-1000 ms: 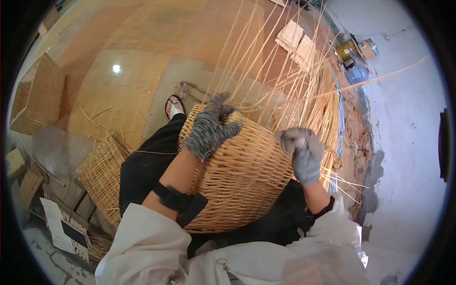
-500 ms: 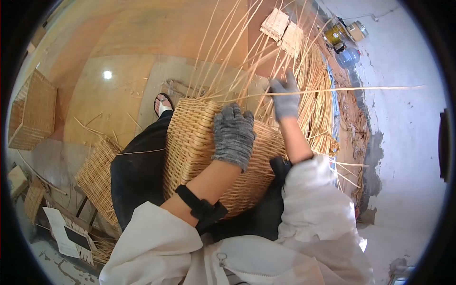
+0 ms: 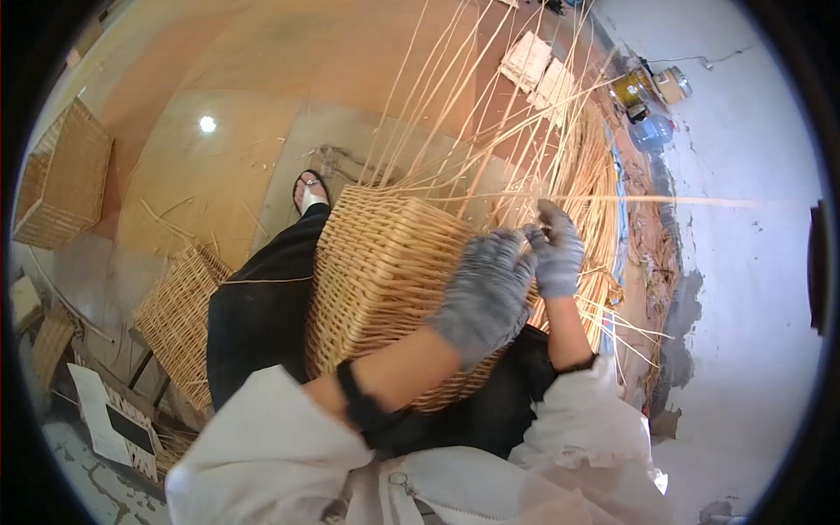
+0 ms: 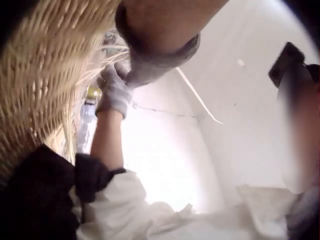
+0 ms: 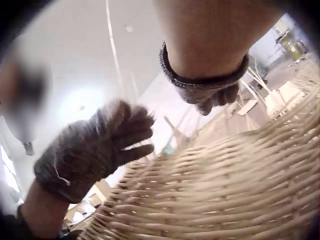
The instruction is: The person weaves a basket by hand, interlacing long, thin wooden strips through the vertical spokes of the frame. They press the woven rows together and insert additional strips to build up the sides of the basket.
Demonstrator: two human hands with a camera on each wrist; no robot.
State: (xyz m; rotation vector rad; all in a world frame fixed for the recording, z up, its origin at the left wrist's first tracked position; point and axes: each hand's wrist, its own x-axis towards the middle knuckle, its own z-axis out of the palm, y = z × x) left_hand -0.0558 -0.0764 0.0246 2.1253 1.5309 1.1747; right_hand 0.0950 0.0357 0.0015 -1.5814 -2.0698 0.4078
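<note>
A woven wicker basket (image 3: 394, 280) rests tilted on the person's lap, with long loose rods rising from its far edge. My left hand (image 3: 486, 297), in a grey knitted glove, is over the basket's right side; in the right wrist view its fingers (image 5: 137, 132) are extended, with slight bends. My gloved right hand (image 3: 558, 254) is just beyond the left fingertips, at the basket's right end, its fingers bent. One long pale rod (image 3: 682, 200) runs past the right fingertips toward the wall; whether the right fingers pinch it I cannot tell.
A thick bundle of rods (image 3: 599, 219) lies along the right, beside the wall (image 3: 752, 289). A second wicker piece (image 3: 184, 319) stands left of the leg, and a box-shaped basket (image 3: 66, 179) farther left. Pale flat stacks (image 3: 538, 74) and a blue water bottle (image 3: 652, 133) are at the back right.
The left hand has slid from the basket's left top edge to its right side. The right hand reached up among the rods, then came back down beside the left. The long rod's free end has dropped.
</note>
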